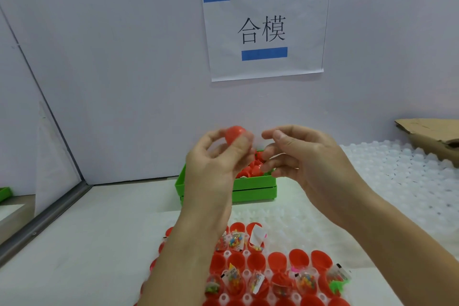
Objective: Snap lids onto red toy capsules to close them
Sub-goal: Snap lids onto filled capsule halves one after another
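Raised above the green plastic bin (253, 187) of spare lids, the left hand (218, 156) pinches a red domed plastic lid (234, 135) at its fingertips, while the right hand (298, 154), fingers loosely curled and empty, hovers beside it, probably to turn it for the open red capsule halves (255, 262) in the tray on the worktop (99, 243).

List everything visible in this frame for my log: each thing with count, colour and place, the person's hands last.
lid: one, red, held up in the left hand
capsules: many, red, open, several with small toys inside, standing in the near tray
near tray: one, clear, front of table
bin: one, green, holds red lids, by the wall
spare trays: clear, right side
cardboard: brown, far right
sign: one, white with blue tape, on wall
left hand: grips lid
right hand: fingers curled, seemingly holding nothing
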The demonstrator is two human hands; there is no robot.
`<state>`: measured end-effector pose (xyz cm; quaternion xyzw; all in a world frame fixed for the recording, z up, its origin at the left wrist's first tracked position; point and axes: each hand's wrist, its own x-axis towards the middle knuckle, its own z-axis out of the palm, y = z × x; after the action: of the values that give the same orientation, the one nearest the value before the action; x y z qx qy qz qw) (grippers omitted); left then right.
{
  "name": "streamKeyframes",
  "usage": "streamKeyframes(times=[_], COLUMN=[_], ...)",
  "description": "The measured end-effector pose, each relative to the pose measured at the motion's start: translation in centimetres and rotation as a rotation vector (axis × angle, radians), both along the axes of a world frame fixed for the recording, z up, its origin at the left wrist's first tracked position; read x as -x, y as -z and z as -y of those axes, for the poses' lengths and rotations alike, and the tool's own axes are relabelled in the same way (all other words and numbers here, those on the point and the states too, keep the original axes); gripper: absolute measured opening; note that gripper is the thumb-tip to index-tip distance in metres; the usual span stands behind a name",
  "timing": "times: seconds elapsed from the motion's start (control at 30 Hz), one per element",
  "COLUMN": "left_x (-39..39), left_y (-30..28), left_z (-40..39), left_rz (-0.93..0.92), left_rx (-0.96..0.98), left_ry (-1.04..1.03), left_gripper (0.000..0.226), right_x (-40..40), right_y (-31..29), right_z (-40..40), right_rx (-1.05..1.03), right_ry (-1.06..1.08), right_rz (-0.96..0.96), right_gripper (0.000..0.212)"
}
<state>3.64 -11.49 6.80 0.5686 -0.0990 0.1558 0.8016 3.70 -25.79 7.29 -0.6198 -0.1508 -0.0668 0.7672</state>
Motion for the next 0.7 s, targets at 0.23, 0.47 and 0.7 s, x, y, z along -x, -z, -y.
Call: streamKeyframes(times=[0.23, 0.47, 0.7], left_x=[0.3, 0.2, 0.5], left_y=[0.9, 0.8, 0.6], left_z=[0.9, 0.7, 0.7], left_rz=[0.283, 0.289, 0.325], left_rx=[-0.801, -0.677, -0.558], left_ry=[-0.355, -0.234, -0.074], left_gripper=[0.037, 0.048, 0.047], right_x=[0.2, -0.6, -0.8], right_y=[0.5, 1.0, 1.0], right_z=[-0.3, 0.3, 0.5], right_rx=[0.344, -0.200, -0.329], right_ry=[0.219, -0.145, -0.303], right_rz=[0.211, -0.043, -0.117], right_gripper=[0.011, 0.032, 0.034])
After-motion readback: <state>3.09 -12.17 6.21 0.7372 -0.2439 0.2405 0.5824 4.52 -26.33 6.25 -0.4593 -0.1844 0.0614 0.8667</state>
